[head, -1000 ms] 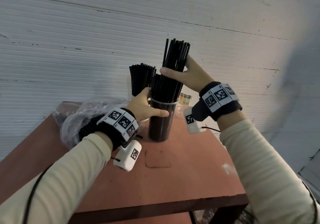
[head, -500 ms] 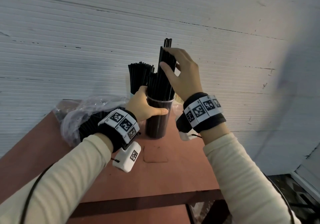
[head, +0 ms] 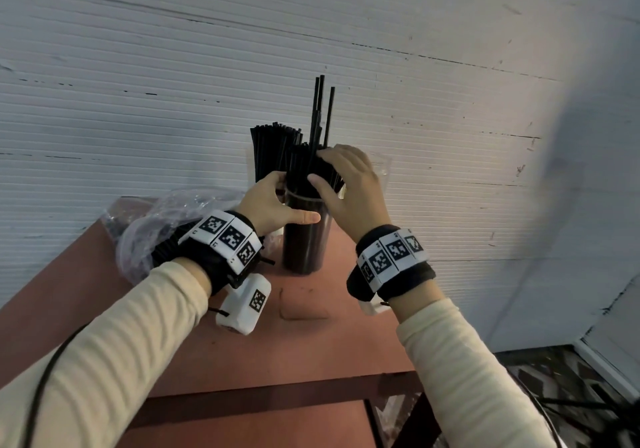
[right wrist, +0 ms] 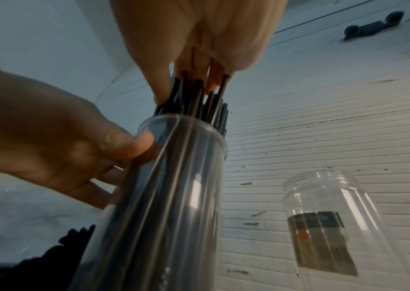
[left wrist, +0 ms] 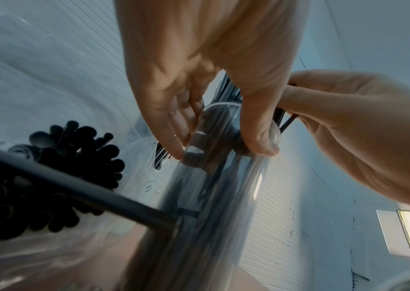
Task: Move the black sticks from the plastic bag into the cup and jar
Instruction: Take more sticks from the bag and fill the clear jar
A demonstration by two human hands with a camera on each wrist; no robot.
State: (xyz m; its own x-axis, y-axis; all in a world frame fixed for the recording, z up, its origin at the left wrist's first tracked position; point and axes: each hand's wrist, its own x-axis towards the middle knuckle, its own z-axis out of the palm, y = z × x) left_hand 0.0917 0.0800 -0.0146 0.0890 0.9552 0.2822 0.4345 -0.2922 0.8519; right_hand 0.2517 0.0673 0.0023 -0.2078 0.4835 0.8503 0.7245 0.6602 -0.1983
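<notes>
Already most of the work looks done: the tall clear cup (head: 304, 240), standing near the far edge of the tabletop (head: 304, 350), is packed with black sticks (head: 304, 170), and a second container just behind it to the left holds another upright bundle (head: 270, 150). The left hand (head: 273, 205) wraps around the cup just below its rim, thumb across the front, steadying it. The right hand (head: 349, 188) lies over the stick tops with curled fingers closed on them, apparently pressing them down; a few sticks (head: 320, 112) stand well above the rest between its fingers. Those likely need pushing in.

What remains sits in the plastic bag (head: 156, 226), crumpled by the far left corner, where a dark clump of stick ends shows through in the left wrist view. An empty clear jar (right wrist: 328, 216) with a label stands to the right of the cup, near the wall (head: 138, 84). Nothing blocks the way to it, though the crowded cup could tip if pressed off-centre.
</notes>
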